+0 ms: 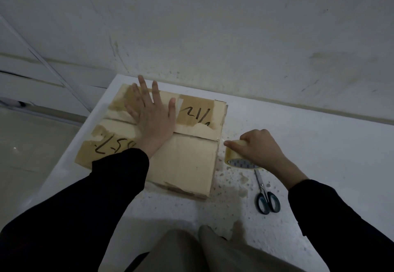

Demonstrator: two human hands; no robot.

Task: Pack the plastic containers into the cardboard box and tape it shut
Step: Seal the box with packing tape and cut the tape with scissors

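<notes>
We have the cardboard box (183,161) lying flat on the white table (319,135) with both top flaps folded down. No plastic containers show, so we judge they are already inside. Our left hand (149,120) lies spread across the middle of the box top, palm down and fingers straight. It bridges the seam where the two flaps meet and presses them level.

Just off the box's right edge, in line with that seam, our right hand (261,147) curls round the tape roll (234,156). The forefinger reaches along the top of the roll toward the box. We cannot tell whether a loose end has been lifted. The scissors (266,197) lie right of the box too, nearer to us than the roll, with the blade tips under the roll's edge.

The cardboard looks worn, with torn patches of old tape on its surface. We expect the flaps to be springy and to lift once the pressure goes, so the flat palm near the seam is the right hold. The tape is thin, clear and clingy. It is best taken by its end and drawn taut from the box's right edge along the seam.
</notes>
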